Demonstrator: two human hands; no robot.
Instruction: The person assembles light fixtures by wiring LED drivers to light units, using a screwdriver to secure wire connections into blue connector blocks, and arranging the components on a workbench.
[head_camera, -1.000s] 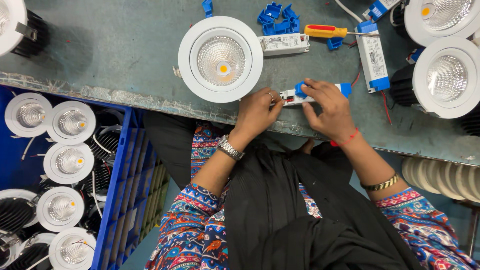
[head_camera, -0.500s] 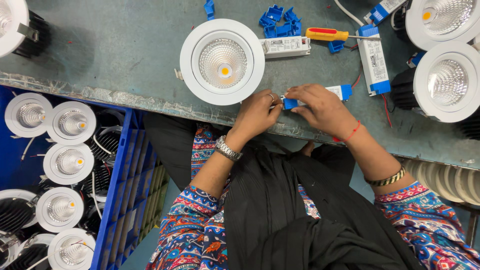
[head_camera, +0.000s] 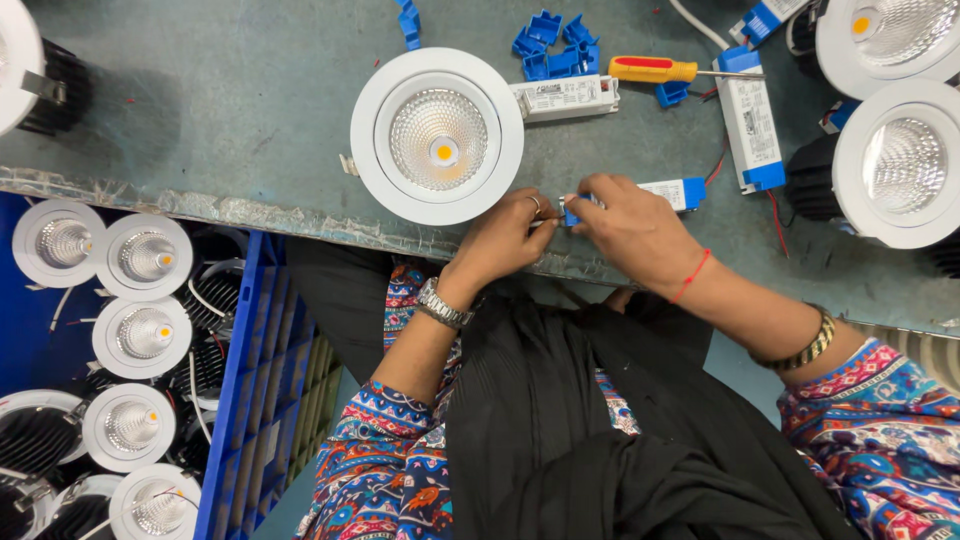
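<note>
We see both hands meet at the near edge of the grey tabletop (head_camera: 200, 110). The right hand (head_camera: 635, 228) lies over a small white driver box (head_camera: 672, 191) with blue ends, and its fingers are curled and pinch the left end of this box. The left hand (head_camera: 505, 238) comes from the other side; its fingers are pressed together and pinch something very small at the same end, but we cannot tell what it is. The box rests on the tabletop, just beside a big round white lamp (head_camera: 437, 136), which lies face up to the left of it.

Behind the hands there is a second white driver (head_camera: 565, 97), a heap of blue clips (head_camera: 550, 48) and a screwdriver (head_camera: 655, 69) with a yellow and red handle. More white lamps (head_camera: 900, 160) stand at the right edge. Below the tabletop, on the left, a blue crate (head_camera: 240, 400) holds several smaller lamps (head_camera: 135, 336).
</note>
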